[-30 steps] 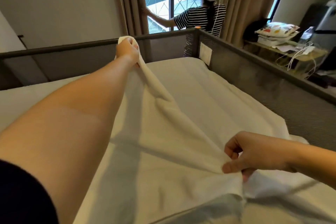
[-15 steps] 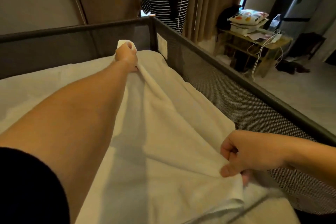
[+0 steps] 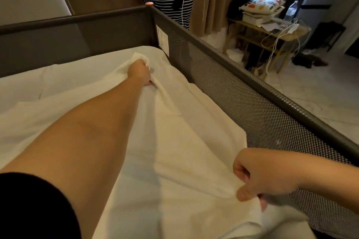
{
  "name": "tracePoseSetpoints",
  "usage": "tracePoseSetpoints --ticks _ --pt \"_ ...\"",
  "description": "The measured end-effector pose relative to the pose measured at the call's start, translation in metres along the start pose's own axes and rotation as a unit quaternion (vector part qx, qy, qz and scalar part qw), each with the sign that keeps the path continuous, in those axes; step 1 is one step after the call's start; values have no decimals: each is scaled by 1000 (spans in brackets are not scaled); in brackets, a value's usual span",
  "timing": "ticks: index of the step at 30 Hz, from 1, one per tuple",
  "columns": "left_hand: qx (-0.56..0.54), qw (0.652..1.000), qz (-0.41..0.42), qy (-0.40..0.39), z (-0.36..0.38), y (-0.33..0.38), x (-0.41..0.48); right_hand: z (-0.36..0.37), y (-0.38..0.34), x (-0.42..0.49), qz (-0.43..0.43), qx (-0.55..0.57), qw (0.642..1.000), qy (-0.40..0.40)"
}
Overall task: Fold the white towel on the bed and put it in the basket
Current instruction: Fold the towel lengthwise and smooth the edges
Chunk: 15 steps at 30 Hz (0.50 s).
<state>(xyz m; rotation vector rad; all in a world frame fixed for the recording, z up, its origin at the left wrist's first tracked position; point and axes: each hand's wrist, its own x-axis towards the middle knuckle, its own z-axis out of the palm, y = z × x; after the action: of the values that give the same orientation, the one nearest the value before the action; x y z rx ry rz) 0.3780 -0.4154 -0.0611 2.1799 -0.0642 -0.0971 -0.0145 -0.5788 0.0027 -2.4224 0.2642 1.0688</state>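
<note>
Towel: large white cotton towel [image 3: 184,141] spread on bed at 12 o'clock, beside grey mesh bed rail [image 3: 242,91].
Left hand [image 3: 138,72]: fingers closed around the far corner.
Right hand [image 3: 260,176]: pinching the near edge.
Risk: uneven pull may skew the fold; a loose pinch may drop the edge.
Basket: not visible.

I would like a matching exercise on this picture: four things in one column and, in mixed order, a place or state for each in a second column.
Things:
1. white cloth towel
2. left hand
3. right hand
4. dark grey mesh bed rail

Places or states:
A. grips the far end of the towel
B. runs along the right side of the bed
C. lies stretched on the bed
D. pinches the near end of the towel

Pairs: 1-C, 2-A, 3-D, 4-B
</note>
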Motion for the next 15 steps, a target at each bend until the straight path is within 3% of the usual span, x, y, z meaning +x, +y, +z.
tracePoseSetpoints --ticks 5,9,15 --pt "152 985 24 -78 3 4 -13 14 4 6 30 -29 999 0" --pt "293 947 44 -119 3 1 -31 15 3 6 32 -92 995 14" --pt "297 945 67 -117 -2 -5 -42 9 -3 1 32 -122 992 24"
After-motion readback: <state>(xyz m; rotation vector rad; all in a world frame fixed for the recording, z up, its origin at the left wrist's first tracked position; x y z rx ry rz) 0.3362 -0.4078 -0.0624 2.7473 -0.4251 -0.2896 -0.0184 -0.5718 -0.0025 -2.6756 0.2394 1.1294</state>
